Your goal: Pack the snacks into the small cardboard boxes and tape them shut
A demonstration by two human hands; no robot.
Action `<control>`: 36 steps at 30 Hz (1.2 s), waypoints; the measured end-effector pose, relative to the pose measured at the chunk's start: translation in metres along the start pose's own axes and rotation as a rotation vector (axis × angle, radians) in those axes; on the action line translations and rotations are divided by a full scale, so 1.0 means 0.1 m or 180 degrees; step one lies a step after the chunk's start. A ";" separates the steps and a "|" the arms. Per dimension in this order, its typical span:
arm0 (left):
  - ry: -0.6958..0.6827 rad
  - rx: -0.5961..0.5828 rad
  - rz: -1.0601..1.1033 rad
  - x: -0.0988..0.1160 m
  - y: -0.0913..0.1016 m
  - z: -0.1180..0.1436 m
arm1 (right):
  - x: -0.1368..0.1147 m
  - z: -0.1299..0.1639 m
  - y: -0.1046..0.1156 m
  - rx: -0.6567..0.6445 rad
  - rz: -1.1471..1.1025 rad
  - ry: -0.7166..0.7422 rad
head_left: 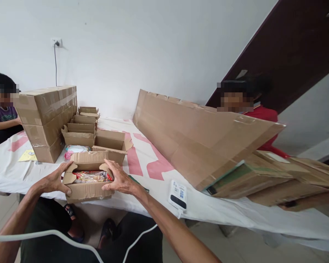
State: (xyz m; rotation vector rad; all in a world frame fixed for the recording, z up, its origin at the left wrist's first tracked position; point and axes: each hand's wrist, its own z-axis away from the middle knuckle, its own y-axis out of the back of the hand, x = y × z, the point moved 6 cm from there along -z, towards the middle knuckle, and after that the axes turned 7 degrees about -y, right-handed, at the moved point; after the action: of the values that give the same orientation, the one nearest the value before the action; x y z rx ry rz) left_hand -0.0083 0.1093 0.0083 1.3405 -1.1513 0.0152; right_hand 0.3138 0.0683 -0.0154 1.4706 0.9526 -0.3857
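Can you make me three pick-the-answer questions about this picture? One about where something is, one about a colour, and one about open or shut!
1. Where is the white device?
A. near the table's front edge
B. on the tall stack
C. in a hand

2. What colour are the marks on the table cover?
A. blue
B. pink
C. black

3. The box between the left hand and right hand is
A. taped shut
B. flat
C. open

Answers: 1 A, it lies by the edge. 2 B, broad pink stripes. 3 C, flaps are up and packets show inside.
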 end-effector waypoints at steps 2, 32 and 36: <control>0.0001 -0.0087 0.0120 0.00 0.07 0.01 | -0.01 0.08 -0.05 0.0050 0.0010 -0.0032; 0.0271 0.0606 -0.0418 0.35 -0.08 -0.19 | -0.18 0.16 0.01 0.0829 -0.0212 -0.0364; 0.0284 0.0731 -0.0035 0.36 0.03 -0.10 | -0.04 0.20 0.02 0.1164 -0.0542 -0.0451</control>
State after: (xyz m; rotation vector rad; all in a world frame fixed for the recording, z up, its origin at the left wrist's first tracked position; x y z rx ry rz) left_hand 0.0138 0.0973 0.0360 1.5328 -1.0909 0.2027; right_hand 0.3187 0.0483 -0.0140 1.6682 0.9284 -0.8123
